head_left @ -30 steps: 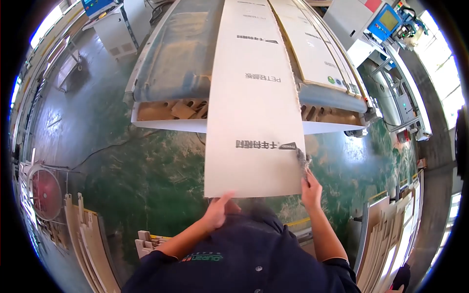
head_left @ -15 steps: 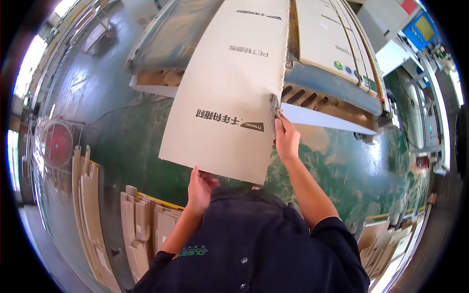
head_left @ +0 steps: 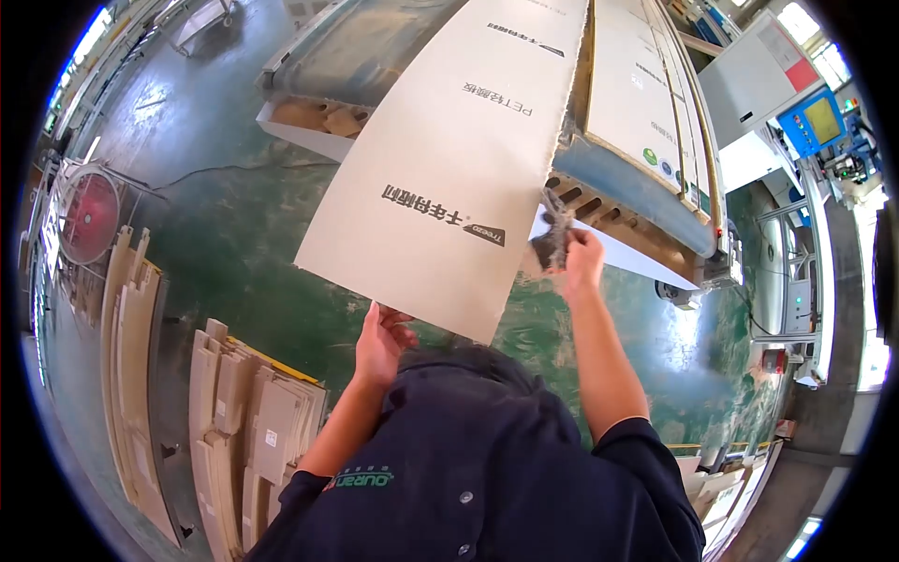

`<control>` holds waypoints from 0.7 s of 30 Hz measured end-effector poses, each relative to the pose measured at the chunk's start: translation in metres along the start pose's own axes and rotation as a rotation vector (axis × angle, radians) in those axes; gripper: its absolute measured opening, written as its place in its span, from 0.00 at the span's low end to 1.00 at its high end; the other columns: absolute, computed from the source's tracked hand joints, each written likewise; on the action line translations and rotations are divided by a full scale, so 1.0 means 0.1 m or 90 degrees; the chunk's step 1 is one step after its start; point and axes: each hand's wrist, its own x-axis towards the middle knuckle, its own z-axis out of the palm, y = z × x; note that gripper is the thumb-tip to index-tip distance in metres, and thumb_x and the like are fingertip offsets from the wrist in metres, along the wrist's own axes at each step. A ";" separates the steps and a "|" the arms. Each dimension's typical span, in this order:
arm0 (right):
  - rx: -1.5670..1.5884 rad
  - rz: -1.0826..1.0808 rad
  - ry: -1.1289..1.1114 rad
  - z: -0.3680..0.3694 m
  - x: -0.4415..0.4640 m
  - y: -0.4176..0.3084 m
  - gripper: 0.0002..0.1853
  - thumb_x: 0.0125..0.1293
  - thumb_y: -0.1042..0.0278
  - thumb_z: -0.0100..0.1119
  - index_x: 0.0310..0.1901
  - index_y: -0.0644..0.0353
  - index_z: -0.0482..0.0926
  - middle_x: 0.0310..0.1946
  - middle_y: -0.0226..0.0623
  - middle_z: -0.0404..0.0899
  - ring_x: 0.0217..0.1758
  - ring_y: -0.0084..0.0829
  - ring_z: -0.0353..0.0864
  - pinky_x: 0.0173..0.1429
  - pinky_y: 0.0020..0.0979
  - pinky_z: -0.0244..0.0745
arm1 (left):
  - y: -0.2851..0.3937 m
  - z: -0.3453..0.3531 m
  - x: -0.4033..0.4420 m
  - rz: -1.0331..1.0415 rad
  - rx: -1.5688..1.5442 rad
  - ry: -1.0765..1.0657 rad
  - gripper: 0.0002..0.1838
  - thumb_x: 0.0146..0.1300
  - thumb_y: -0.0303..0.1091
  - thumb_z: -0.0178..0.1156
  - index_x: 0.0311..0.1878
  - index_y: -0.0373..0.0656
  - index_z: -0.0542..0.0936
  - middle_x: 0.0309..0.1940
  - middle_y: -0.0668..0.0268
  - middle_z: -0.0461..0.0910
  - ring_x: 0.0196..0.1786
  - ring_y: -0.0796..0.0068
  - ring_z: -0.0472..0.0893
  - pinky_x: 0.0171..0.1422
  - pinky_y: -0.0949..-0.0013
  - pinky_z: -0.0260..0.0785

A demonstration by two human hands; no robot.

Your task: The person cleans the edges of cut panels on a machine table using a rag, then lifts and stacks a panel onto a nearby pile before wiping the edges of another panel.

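Note:
A long pale board [head_left: 421, 169] with black printing extends away from me, its near end by my chest. My left hand [head_left: 379, 342] grips the near edge toward its left corner, thumb on top and fingers curled underneath. To the right of the board, my right hand [head_left: 582, 260] is closed on a crumpled grey rag [head_left: 554, 234]. The rag hangs just off the board's rough right edge. Its lower part is blurred.
Behind the board stands a roller conveyor [head_left: 623, 169] carrying more printed panels [head_left: 629, 84]. Cut board strips [head_left: 253, 421] lean upright at my lower left. A red fan [head_left: 89, 215] stands far left, and a blue control panel [head_left: 813, 122] is at the upper right.
My right hand has moved the rag from the board's right edge out to the right, away from it. The left hand keeps its hold on the near edge. My view has shifted slightly.

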 end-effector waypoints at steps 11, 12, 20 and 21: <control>0.056 -0.194 -0.330 -0.05 0.56 -0.50 0.09 0.69 0.77 0.58 0.49 0.63 0.76 0.37 0.33 0.82 0.38 0.23 0.79 0.41 0.26 0.75 | -0.16 0.14 -0.03 0.028 0.003 0.025 0.25 0.76 0.58 0.42 0.48 0.45 0.76 0.37 0.66 0.79 0.35 0.70 0.77 0.40 0.60 0.72; 0.067 -0.211 -0.351 0.02 0.68 -0.43 0.10 0.68 0.77 0.58 0.50 0.62 0.75 0.38 0.34 0.82 0.39 0.24 0.80 0.42 0.27 0.75 | -0.21 0.18 -0.04 0.042 -0.003 0.035 0.26 0.76 0.58 0.42 0.48 0.45 0.76 0.37 0.65 0.80 0.35 0.70 0.77 0.41 0.60 0.72; -0.297 -0.793 -0.194 0.17 1.21 -0.27 0.14 0.59 0.82 0.60 0.46 0.59 0.79 0.38 0.43 0.76 0.42 0.47 0.77 0.48 0.42 0.75 | -0.61 0.75 -0.12 0.146 -0.066 0.170 0.28 0.76 0.60 0.40 0.56 0.45 0.76 0.47 0.64 0.82 0.46 0.68 0.81 0.50 0.61 0.72; -0.319 -0.838 -0.173 0.17 1.25 -0.26 0.13 0.59 0.82 0.60 0.46 0.59 0.79 0.38 0.43 0.76 0.43 0.47 0.77 0.48 0.42 0.75 | -0.64 0.88 -0.14 0.158 -0.068 0.188 0.29 0.75 0.60 0.40 0.58 0.45 0.76 0.50 0.64 0.82 0.49 0.68 0.80 0.53 0.61 0.72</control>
